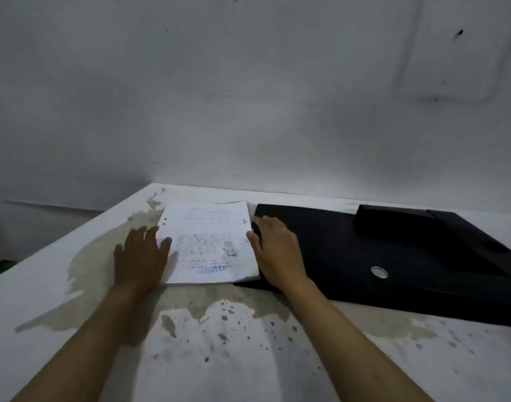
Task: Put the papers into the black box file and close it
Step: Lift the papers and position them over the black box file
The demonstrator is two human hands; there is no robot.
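A stack of white printed papers (209, 242) with a blue stamp near its bottom lies flat on the stained white table (225, 343). Directly to its right lies the black box file (393, 256), flat, with a round silver button on its lid and a raised flap at the far right. My left hand (142, 256) rests on the stack's left edge, thumb on top of the sheets. My right hand (276, 250) sits at the stack's right edge, fingers curled over the border between the papers and the file. Whether either hand grips the sheets is unclear.
A grey-white wall (248, 97) rises just behind the table. The table's left edge (59, 236) runs diagonally, with floor beyond it. Brownish stains and dark specks mark the tabletop near me.
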